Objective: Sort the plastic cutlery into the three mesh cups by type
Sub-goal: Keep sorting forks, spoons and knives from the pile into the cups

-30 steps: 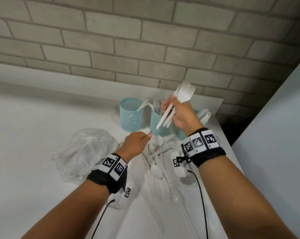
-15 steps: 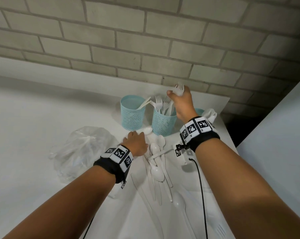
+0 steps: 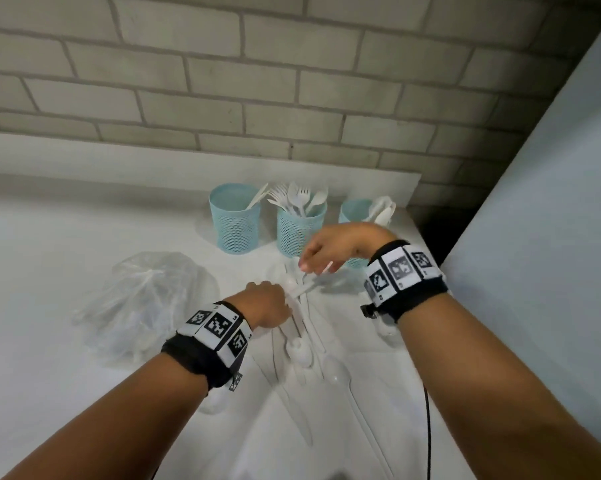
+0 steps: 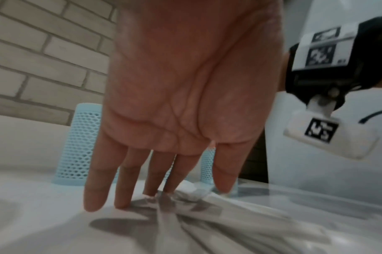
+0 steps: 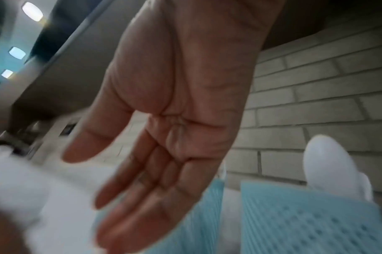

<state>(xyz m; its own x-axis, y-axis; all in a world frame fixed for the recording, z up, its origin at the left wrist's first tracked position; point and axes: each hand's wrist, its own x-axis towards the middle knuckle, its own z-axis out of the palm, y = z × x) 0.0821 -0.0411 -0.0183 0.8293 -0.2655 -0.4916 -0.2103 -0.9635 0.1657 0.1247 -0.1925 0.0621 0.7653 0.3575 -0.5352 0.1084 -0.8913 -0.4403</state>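
Loose cutlery pile point(image 3: 302, 327) — mid-counter, before three mesh cups point(image 3: 301, 230) near the back edge. Left hand point(image 3: 269, 304) flat, fingers straight on pile; right hand point(image 3: 330, 249) open, empty. Next: pinch one piece.

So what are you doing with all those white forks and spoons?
A person is sorting plastic cutlery into three blue mesh cups. The middle cup already holds forks. Both hands are open: the left hand presses on the loose pile on the table, and the right hand reaches down toward it.
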